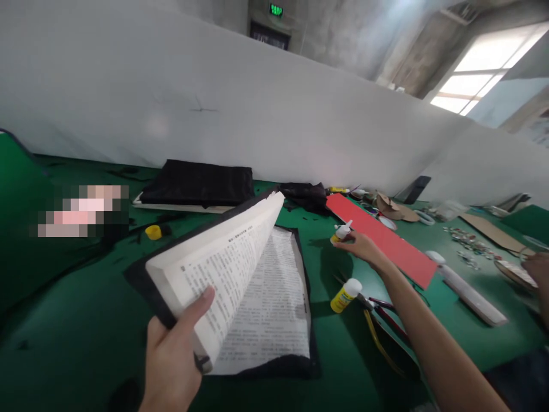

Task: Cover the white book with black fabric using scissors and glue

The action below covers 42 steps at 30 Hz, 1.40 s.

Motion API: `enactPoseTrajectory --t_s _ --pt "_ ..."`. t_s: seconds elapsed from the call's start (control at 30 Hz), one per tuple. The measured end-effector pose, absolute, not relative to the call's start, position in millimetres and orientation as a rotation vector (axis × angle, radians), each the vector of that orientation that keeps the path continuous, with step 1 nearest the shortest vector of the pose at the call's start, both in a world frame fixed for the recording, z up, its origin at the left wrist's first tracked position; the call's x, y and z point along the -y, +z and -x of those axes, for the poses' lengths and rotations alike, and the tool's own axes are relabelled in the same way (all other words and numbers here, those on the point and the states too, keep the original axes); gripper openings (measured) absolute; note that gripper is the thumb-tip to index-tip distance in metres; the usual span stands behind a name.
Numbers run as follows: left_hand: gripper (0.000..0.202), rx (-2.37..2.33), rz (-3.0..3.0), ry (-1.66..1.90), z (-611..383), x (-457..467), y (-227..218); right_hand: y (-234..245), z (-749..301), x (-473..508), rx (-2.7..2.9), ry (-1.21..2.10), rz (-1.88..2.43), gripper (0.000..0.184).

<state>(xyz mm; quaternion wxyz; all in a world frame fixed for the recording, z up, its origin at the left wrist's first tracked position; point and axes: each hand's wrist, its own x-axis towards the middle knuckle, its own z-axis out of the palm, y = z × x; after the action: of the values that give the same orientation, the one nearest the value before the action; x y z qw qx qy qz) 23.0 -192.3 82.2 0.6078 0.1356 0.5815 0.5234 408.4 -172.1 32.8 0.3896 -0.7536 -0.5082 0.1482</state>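
Observation:
My left hand (178,349) grips an open book (227,269) by its lower edge, with the thumb on a printed page. Its raised part leans up to the left over a black cover, while a printed page (278,297) edged in black cloth lies flat on the green table. To the right, my right hand (360,246) has its fingers closed round a small glue bottle (341,233) with a white nozzle. Nearer me stands a yellow bottle (345,296) with a white cap, beside scissors or pliers (380,337) with yellow and red handles.
A black cloth-covered book (197,183) lies by the white partition (257,103). A yellow cap (153,232) sits left. Rightward are a red board (381,237), a clear-and-white tube (472,294) and scattered small pieces (469,243). Another person's hand (538,272) shows at the right edge.

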Motion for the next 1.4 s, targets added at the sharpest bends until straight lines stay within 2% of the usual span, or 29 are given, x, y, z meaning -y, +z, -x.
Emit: enactPoseTrajectory --t_s 0.07,0.2,0.37,0.5,0.63,0.83,1.07,1.4 --pt "0.033 -1.341 -0.305 1.215 -25.8 195.8 81.5 27.4 -404.6 167.2 1.274 0.473 1.938 0.025" --pt "0.03 -1.35 -0.257 1.224 -31.4 199.5 82.0 37.8 -401.6 177.4 1.163 0.68 1.925 0.037" --pt "0.036 -1.336 -0.196 1.336 -45.2 205.2 85.3 91.4 -382.9 220.9 1.066 0.767 1.814 0.037" --pt "0.033 -1.244 -0.235 1.413 -52.2 209.2 87.4 118.2 -316.1 282.6 1.13 0.703 1.819 0.043" --pt "0.031 -1.229 -0.206 1.442 -50.4 208.7 85.8 86.5 -222.0 326.9 1.495 0.71 1.728 0.028" --pt "0.038 -1.131 -0.238 1.461 -43.8 206.7 73.0 27.5 -156.5 316.9 1.668 0.664 1.625 0.03" --pt "0.044 -1.096 -0.26 1.447 -39.5 205.9 62.2 25.6 -150.0 292.3 1.685 0.698 1.606 0.027" --pt "0.039 -1.209 -0.217 1.414 -44.8 207.5 77.3 19.2 -149.2 277.5 1.786 0.772 1.454 0.034"
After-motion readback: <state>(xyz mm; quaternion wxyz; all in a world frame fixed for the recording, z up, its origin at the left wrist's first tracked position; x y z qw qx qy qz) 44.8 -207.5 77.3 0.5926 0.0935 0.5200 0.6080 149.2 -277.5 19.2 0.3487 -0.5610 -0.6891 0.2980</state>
